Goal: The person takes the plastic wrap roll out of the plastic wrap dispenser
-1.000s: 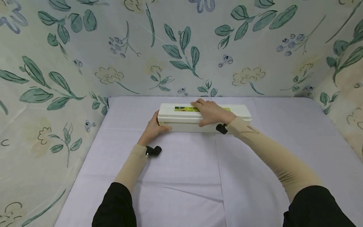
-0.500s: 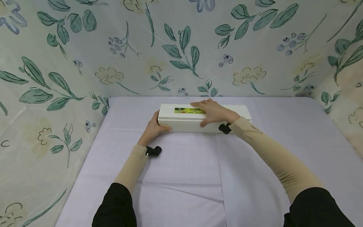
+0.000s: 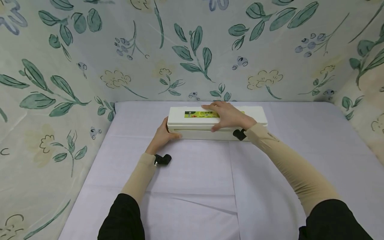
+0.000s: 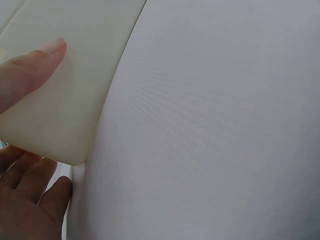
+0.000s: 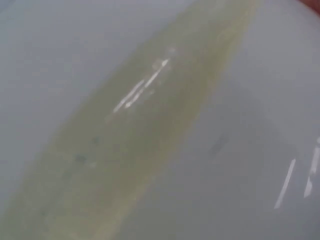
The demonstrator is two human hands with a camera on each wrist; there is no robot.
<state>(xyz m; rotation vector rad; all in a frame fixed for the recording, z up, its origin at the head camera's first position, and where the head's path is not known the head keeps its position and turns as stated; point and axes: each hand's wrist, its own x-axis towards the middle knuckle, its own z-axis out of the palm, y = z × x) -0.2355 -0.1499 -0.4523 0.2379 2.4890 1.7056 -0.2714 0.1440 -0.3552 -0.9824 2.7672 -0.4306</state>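
A long white cling film box [image 3: 198, 134] lies across the far part of the table. Its white lid [image 3: 177, 115] bears a yellow-green label [image 3: 199, 114], and a narrow gap shows between lid and base along the front. My left hand [image 3: 163, 135] grips the left end, thumb on the front wall; in the left wrist view the thumb [image 4: 37, 72] lies flat on the box and the other fingers are around its end. My right hand [image 3: 229, 116] holds the lid from above, thumb at its front edge, partly hiding the label. The right wrist view is blurred, with a pale yellow-green band [image 5: 135, 120].
A white cloth [image 3: 195, 173] with fold creases covers the table. Behind and at the sides hangs a leaf-and-flower patterned curtain [image 3: 192, 56], close to the far table edge. Small black cameras sit on both wrists.
The lid went from slightly raised to down on the base, and now its front edge is raised again with the right hand on it. The left hand has stayed on the box's end.
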